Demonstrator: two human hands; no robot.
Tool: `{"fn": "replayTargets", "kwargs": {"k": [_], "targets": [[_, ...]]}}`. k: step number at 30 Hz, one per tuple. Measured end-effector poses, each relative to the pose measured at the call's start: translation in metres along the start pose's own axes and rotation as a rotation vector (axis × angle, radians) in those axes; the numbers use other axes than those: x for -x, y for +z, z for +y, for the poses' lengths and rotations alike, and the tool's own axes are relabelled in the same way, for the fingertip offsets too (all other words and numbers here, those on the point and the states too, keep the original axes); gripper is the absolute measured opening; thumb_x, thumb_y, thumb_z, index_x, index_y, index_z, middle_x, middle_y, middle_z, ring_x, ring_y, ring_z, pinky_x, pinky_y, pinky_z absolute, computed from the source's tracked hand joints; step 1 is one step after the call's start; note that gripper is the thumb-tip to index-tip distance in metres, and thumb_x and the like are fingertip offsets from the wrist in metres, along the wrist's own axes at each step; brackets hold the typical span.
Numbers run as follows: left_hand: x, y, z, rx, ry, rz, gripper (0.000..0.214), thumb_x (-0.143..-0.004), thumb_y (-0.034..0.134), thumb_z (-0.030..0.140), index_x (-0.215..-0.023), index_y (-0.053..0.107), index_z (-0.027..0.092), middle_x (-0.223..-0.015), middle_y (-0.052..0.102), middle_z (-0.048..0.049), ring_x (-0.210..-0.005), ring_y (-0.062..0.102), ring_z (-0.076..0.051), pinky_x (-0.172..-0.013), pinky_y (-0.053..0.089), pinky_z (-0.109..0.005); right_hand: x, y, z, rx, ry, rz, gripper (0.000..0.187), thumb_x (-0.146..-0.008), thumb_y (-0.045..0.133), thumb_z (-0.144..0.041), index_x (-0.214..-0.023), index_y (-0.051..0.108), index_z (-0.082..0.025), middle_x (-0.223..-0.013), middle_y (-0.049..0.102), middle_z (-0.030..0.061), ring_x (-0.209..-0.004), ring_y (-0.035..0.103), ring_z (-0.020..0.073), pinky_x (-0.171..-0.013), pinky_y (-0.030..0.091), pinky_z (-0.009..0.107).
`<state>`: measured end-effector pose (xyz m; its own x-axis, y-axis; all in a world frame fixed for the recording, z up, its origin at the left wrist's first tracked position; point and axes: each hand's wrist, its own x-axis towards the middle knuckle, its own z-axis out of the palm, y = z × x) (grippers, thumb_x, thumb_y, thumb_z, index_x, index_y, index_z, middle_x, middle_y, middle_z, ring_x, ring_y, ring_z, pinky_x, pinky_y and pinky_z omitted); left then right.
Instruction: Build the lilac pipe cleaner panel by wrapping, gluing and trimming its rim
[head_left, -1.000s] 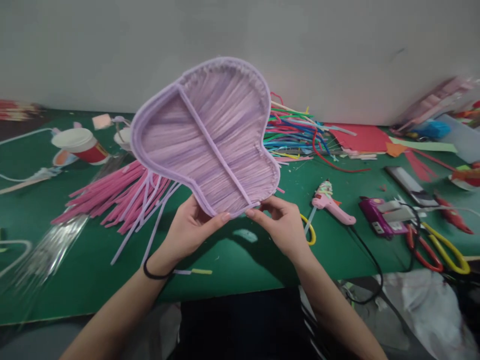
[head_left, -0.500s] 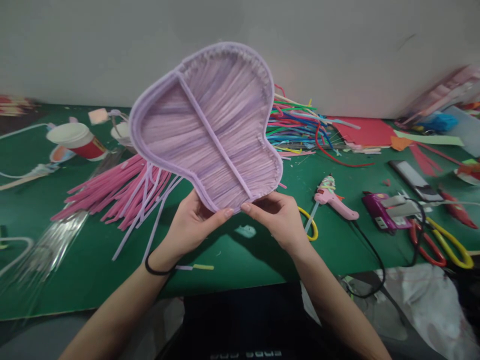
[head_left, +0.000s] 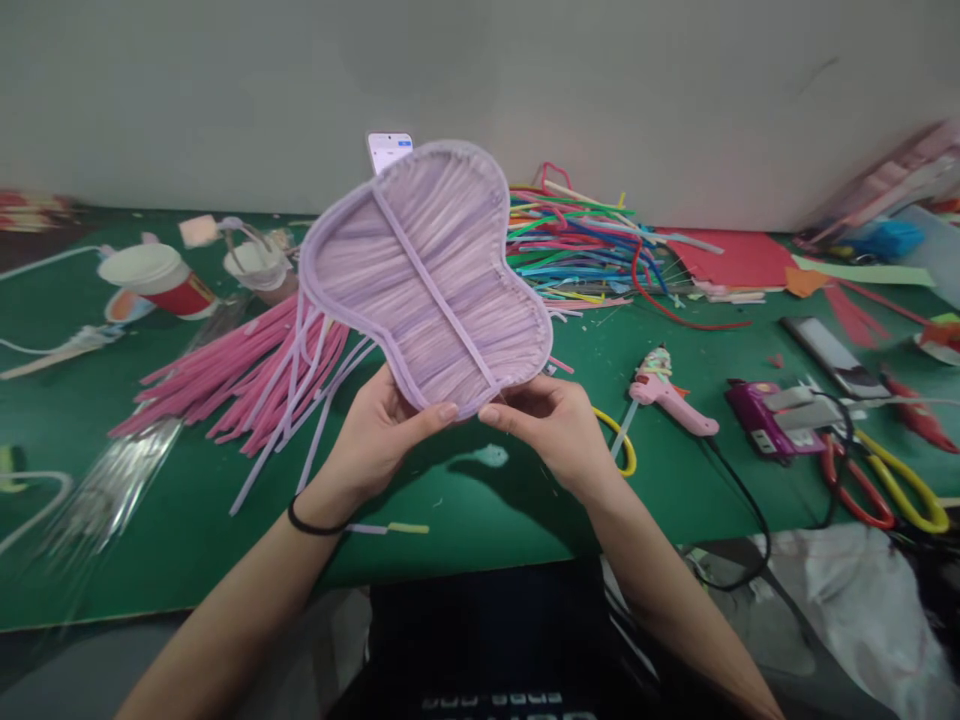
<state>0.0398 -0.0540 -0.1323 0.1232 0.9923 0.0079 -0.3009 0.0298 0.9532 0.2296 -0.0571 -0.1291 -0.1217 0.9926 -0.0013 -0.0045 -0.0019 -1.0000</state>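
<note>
Both hands hold up a lilac butterfly-wing-shaped piece [head_left: 450, 240], made of pipe cleaners laid side by side inside a raised rim. One straight lilac strip runs across its middle. My left hand [head_left: 382, 425] grips the lower left edge, thumb on the rim and fingers behind. At the lower right edge, my right hand [head_left: 551, 425] pinches the same way, its thumb close to the other thumb. The piece is tilted above the table, and the fingers behind it are partly hidden.
Pink pipe cleaners [head_left: 232, 375] lie at left by a paper cup [head_left: 161, 280]. Behind are multicoloured pipe cleaners [head_left: 585, 250] and a lit phone [head_left: 390, 150]. To the right sit a pink glue gun [head_left: 671, 395] with a cord, a purple power strip [head_left: 772, 420] and yellow-handled scissors [head_left: 904, 485].
The lilac piece has dropped lower and tipped back, looking smaller. A phone screen and more of the multicoloured pipe cleaners now show behind it. Both hands keep their grip.
</note>
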Motion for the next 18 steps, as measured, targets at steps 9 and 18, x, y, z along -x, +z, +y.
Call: {"fn": "replayTargets", "kwargs": {"k": [9, 18], "targets": [[-0.0009, 0.0007, 0.0034, 0.041, -0.062, -0.045, 0.053, -0.068, 0.088, 0.021, -0.116, 0.063, 0.019, -0.115, 0.074, -0.0069, -0.108, 0.071, -0.028, -0.084, 0.063, -0.036, -0.0002, 0.0071, 0.0027, -0.123, 0.046, 0.008, 0.026, -0.071, 0.084, -0.042, -0.082, 0.078, -0.019, -0.079, 0.077, 0.0026, -0.071, 0.069, 0.0161, -0.068, 0.053, 0.029], [-0.0034, -0.0013, 0.0041, 0.042, -0.043, -0.039, 0.052, -0.071, 0.086, 0.022, -0.117, 0.063, 0.020, -0.121, 0.073, -0.0079, -0.116, 0.067, -0.031, -0.093, 0.059, -0.040, -0.0045, 0.0021, 0.0031, -0.123, 0.051, -0.015, 0.030, -0.069, 0.085, -0.046, -0.080, 0.078, -0.020, -0.075, 0.076, 0.0019, -0.068, 0.067, 0.0149, -0.067, 0.054, 0.029]]}}
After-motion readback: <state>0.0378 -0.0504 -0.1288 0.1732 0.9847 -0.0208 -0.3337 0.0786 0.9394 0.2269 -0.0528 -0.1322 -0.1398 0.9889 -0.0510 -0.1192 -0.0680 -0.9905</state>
